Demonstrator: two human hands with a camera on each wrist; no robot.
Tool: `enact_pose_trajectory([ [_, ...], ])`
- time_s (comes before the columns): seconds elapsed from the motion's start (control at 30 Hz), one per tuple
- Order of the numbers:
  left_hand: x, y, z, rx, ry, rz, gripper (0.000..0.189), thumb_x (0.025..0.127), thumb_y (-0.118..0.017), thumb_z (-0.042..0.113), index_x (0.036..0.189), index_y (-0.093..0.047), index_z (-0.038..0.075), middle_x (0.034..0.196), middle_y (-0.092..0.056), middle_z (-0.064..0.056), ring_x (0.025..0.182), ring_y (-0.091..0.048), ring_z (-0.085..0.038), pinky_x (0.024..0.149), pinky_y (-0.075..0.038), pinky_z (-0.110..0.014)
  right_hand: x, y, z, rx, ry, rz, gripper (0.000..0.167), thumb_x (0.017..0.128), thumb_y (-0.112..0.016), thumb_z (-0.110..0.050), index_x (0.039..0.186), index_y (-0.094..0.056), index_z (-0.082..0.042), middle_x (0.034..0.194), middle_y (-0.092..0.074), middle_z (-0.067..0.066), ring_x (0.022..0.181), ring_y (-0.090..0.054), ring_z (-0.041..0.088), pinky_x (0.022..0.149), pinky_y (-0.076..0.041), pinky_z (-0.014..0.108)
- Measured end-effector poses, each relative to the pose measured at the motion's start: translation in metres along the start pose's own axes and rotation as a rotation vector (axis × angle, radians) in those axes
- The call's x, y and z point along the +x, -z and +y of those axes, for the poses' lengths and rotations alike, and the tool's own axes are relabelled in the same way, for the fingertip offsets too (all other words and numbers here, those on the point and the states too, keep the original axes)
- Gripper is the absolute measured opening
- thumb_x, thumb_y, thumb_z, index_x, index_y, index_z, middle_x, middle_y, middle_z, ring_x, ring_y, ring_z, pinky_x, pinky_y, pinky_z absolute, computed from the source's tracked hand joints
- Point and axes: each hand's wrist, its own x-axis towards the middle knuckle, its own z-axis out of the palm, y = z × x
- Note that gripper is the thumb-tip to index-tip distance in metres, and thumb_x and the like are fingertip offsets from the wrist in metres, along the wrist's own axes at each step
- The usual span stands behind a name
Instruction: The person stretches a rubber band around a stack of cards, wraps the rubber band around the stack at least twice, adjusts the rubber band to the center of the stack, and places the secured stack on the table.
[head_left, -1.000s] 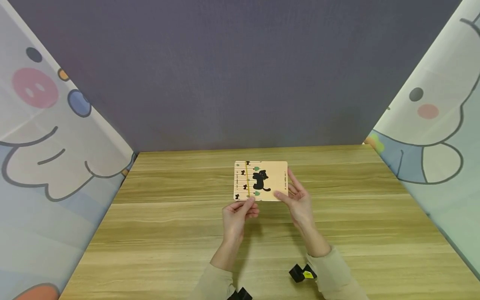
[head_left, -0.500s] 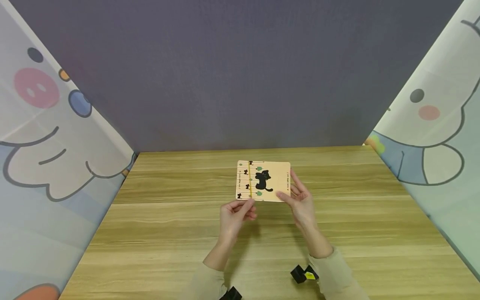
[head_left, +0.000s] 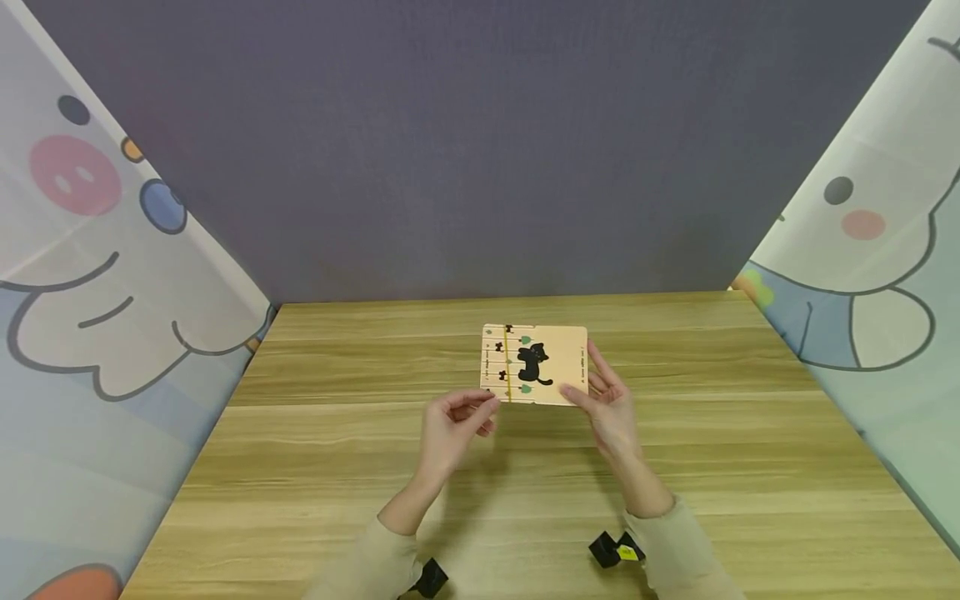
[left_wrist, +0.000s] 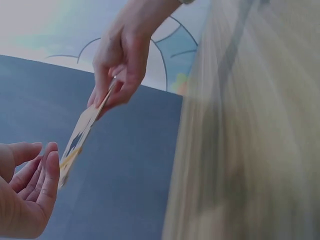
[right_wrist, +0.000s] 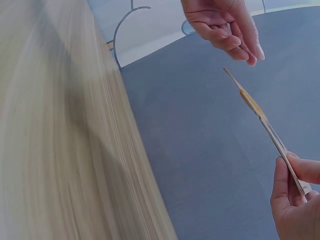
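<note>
A thin cream notebook (head_left: 564, 354) with a black cat on its cover is held up over the table. Around its left part runs a yellow elastic band (head_left: 507, 363). My right hand (head_left: 611, 414) pinches the notebook's right end, thumb on the cover and fingers behind. Just off the lower left corner is my left hand (head_left: 455, 425), its fingers loosely bent. The right wrist view shows a gap between the left hand (right_wrist: 225, 27) and the notebook (right_wrist: 270, 131), which appears there edge-on with several layers.
A wooden table (head_left: 337, 467) lies below both hands. Behind it rises a dark grey-blue panel (head_left: 480, 150). Cartoon-printed cloths (head_left: 67, 333) stand at the sides. Black wrist gear (head_left: 604, 550) sits near the right sleeve (head_left: 675, 542).
My left hand has let go of the notebook's lower edge and drawn off to the left. Held by my right hand, the notebook has shifted slightly to the right.
</note>
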Motion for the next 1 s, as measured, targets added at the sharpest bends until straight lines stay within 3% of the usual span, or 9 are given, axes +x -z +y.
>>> enact_pose_trajectory([
  [0.23, 0.016, 0.012, 0.012, 0.140, -0.071, -0.043, 0.012, 0.079, -0.063, -0.003, 0.087, -0.063, -0.012, 0.077, -0.063, -0.022, 0.058, -0.059, -0.031, 0.051, -0.052, -0.036, -0.001, 0.003, 0.001, -0.039, -0.005, -0.021, 0.077, 0.073, -0.060, 0.018, 0.138, -0.028, -0.008, 0.097, -0.065, 0.002, 0.087, -0.062, 0.018, 0.077, -0.049, 0.027],
  [0.53, 0.046, 0.026, 0.002, 0.379, -0.160, -0.091, 0.013, 0.078, -0.068, 0.008, 0.088, -0.067, 0.000, 0.082, -0.065, -0.007, 0.070, -0.060, -0.017, 0.053, -0.051, -0.024, -0.003, 0.006, 0.003, -0.076, -0.030, -0.025, 0.077, 0.073, -0.060, 0.017, 0.138, -0.027, -0.008, 0.096, -0.065, 0.000, 0.085, -0.062, 0.016, 0.077, -0.049, 0.026],
  [0.73, 0.064, 0.030, 0.007, 0.505, -0.226, -0.127, 0.019, 0.078, -0.068, 0.010, 0.094, -0.066, -0.001, 0.091, -0.065, -0.010, 0.077, -0.059, -0.018, 0.055, -0.051, -0.022, -0.004, 0.006, 0.005, -0.113, -0.022, -0.033, 0.075, 0.073, -0.060, 0.016, 0.137, -0.029, -0.008, 0.089, -0.065, 0.000, 0.071, -0.061, 0.011, 0.064, -0.049, 0.015],
  [1.0, 0.083, 0.032, 0.008, 0.639, -0.254, -0.173, 0.029, 0.078, -0.069, 0.014, 0.103, -0.063, 0.001, 0.104, -0.061, -0.011, 0.093, -0.056, -0.022, 0.070, -0.051, -0.030, -0.004, 0.005, 0.007, -0.143, -0.015, -0.051, 0.075, 0.074, -0.061, 0.014, 0.138, -0.029, -0.007, 0.089, -0.065, -0.001, 0.081, -0.063, 0.013, 0.071, -0.050, 0.019],
])
